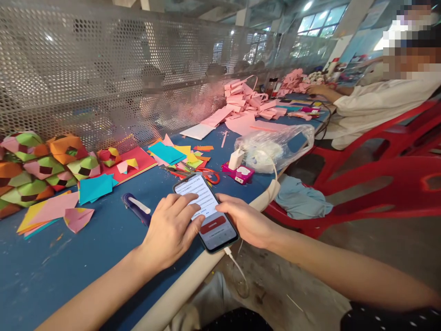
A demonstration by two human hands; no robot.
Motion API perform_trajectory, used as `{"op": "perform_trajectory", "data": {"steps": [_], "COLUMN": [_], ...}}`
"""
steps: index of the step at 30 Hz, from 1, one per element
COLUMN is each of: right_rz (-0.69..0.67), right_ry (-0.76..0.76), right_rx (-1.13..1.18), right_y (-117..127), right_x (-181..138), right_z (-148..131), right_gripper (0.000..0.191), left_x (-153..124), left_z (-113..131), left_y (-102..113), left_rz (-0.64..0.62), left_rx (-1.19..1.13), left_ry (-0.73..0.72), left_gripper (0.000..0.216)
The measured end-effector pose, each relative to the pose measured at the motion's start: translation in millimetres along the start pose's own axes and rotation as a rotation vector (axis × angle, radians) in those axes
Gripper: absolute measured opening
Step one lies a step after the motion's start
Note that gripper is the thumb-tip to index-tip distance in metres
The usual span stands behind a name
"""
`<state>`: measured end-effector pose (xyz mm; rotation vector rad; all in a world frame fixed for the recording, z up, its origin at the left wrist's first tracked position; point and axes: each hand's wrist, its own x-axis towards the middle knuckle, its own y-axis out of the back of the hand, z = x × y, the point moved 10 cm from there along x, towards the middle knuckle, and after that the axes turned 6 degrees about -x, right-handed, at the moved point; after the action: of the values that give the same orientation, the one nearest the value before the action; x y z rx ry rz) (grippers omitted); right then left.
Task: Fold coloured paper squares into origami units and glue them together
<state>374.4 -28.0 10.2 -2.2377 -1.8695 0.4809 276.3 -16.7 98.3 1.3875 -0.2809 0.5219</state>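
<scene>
A smartphone with a lit screen showing lines of text and a red button is tilted above the table's front edge. My right hand grips its right side, thumb along the edge and the other fingers hidden beneath. Over the screen's left part reaches my left hand, its fingers extended and thumb apart, holding nothing; fingertips are at the glass. A white charging cable hangs from the phone's lower end. Just beyond the phone lie orange-handled scissors, and a dark blue pen-like tool is left of my left hand.
Folded paper balls and coloured paper sheets lie on the blue table. A pink power strip, plastic bag and pink paper strips are farther off. Red chairs and another person are at right.
</scene>
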Motion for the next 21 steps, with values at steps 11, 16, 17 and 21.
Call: {"op": "perform_trajectory", "data": {"steps": [11, 16, 17, 21], "right_rz": [0.002, 0.012, 0.017, 0.017], "right_ry": [0.004, -0.004, -0.005, -0.014], "right_rx": [-0.011, -0.014, -0.017, -0.016], "right_y": [1, 2, 2, 3], "right_x": [0, 2, 2, 3], "right_z": [1, 2, 3, 4], "right_gripper": [0.022, 0.021, 0.021, 0.023], "left_x": [1, 2, 2, 2], "left_z": [-8, -8, -9, -13], "left_y": [3, 3, 3, 5], "left_rz": [0.035, 0.055, 0.059, 0.087], "left_rx": [0.053, 0.063, 0.064, 0.07], "left_ry": [0.004, 0.002, 0.004, 0.019], "left_gripper": [0.02, 0.019, 0.019, 0.018]}}
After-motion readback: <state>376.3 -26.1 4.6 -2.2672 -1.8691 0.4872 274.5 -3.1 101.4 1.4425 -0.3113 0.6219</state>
